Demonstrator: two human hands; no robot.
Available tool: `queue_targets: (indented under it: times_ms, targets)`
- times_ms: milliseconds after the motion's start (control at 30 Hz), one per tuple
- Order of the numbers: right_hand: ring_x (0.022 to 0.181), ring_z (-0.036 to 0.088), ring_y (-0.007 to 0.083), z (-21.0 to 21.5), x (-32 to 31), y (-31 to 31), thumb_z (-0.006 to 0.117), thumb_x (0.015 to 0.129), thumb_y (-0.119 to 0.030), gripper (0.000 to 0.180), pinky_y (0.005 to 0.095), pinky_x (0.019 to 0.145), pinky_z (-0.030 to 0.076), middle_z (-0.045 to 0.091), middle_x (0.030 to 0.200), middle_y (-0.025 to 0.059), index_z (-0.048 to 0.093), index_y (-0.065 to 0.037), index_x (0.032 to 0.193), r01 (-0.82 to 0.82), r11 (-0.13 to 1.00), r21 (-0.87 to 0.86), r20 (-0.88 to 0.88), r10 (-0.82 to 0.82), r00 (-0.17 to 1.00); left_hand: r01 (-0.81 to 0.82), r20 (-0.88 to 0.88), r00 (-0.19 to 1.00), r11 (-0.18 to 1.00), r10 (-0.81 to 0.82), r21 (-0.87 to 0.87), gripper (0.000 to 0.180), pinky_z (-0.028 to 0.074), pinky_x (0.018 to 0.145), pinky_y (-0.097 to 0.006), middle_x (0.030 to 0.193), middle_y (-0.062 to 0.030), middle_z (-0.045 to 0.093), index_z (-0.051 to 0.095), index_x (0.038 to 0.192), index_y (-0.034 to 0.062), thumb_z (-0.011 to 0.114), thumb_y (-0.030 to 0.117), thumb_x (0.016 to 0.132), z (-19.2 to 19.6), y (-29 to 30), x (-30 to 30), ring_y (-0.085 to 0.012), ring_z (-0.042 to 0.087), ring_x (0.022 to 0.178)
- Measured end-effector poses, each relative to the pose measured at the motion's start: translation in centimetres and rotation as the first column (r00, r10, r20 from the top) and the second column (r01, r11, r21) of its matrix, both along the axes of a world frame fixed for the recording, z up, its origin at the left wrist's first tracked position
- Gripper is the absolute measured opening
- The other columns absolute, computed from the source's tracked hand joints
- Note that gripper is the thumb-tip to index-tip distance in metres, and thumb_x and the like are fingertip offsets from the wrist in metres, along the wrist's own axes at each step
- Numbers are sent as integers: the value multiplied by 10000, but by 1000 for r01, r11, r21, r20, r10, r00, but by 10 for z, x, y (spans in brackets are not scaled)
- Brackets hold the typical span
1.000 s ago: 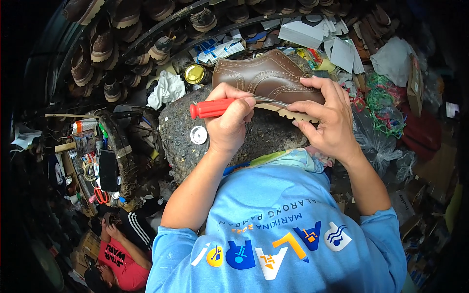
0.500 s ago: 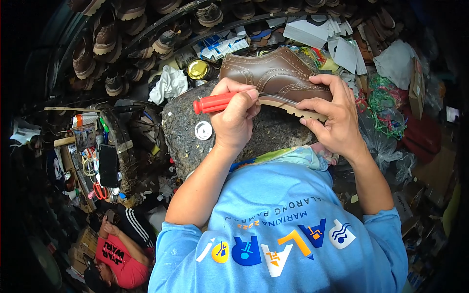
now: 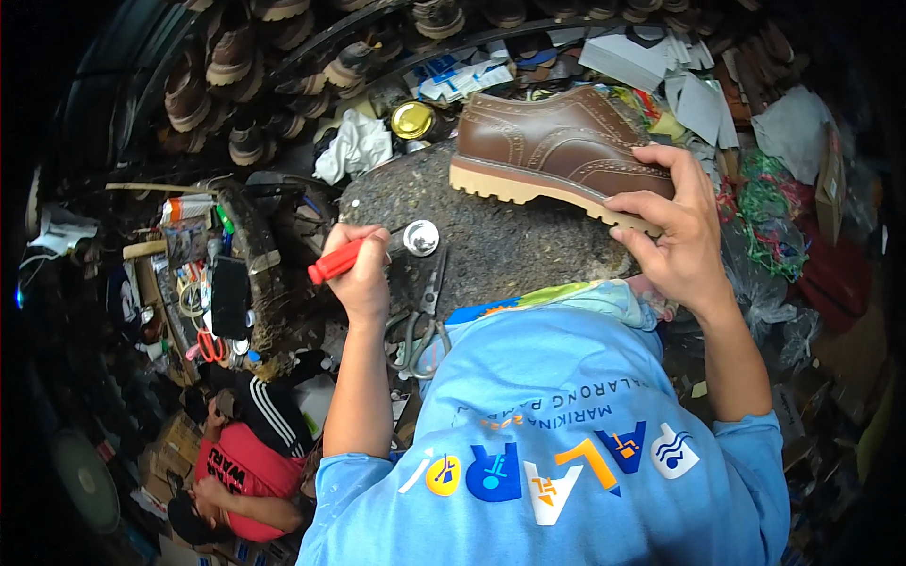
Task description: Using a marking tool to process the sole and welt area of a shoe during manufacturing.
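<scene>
A brown leather brogue shoe (image 3: 562,141) with a tan cleated sole lies on its side on a dark, rough stone-like block (image 3: 500,241). My right hand (image 3: 684,226) grips its toe end, fingers on the upper and thumb under the sole. My left hand (image 3: 360,278) is closed round a red-handled screwdriver (image 3: 337,262); its thin front end is hard to make out. That end points toward a small round white container (image 3: 421,238) on the block. Beside my left wrist lie grey-handled scissors (image 3: 425,330), blades toward the container.
A yellow-topped can (image 3: 412,120) and a crumpled white cloth (image 3: 356,146) stand behind the block. Left is a cluttered tool tray (image 3: 203,274). Shoes (image 3: 189,94) line the far racks. Plastic bags (image 3: 774,226) lie right. A person in red (image 3: 241,472) sits lower left.
My left hand has drawn the screwdriver away from the shoe, leftward and down to the small white container. My right hand keeps the shoe. The scissors have come into sight.
</scene>
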State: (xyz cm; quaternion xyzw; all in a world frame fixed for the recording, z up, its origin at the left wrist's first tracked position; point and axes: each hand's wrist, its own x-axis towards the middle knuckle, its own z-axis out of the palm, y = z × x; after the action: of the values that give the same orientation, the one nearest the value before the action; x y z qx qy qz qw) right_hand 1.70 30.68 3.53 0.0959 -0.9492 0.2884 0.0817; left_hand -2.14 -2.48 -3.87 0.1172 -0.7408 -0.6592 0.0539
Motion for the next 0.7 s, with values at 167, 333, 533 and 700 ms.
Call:
queue_targets:
  times_ms: [167,333,533,700]
  targets:
    - [1078,515,310,-1,1,0,769,572,-72,298,423,914,378,543,1182,127,719,-112,863,11,999,-36,5,-11,1000,63,-3,998,986,-65,-156,71,401,538,-226,700,-29,598,585,757,16,642,48,783,-26,-20,10,-75,511,566]
    - [1072,509,311,-1,3,-2,773,571,-75,302,422,911,372,541,1182,125,717,-114,865,22,999,-32,13,-21,1000,62,-14,998,972,-67,-225,76,399,541,-223,682,-29,591,588,754,1,638,47,788,-32,-19,10,-73,508,567]
    - [1083,510,311,-1,2,-1,762,584,-77,272,426,914,377,542,1174,120,713,-120,849,26,1000,-4,-4,-26,1000,57,-34,997,982,-64,-180,69,397,532,-218,677,-36,589,584,756,4,635,38,787,-25,-15,9,-81,505,551]
    - [1095,510,311,-3,1,-1,748,592,-87,258,431,924,380,543,1165,109,721,-131,845,19,1000,0,-3,-19,1000,110,-74,992,978,-98,179,79,368,496,-228,668,-53,557,565,783,9,634,42,764,24,35,2,-96,467,522]
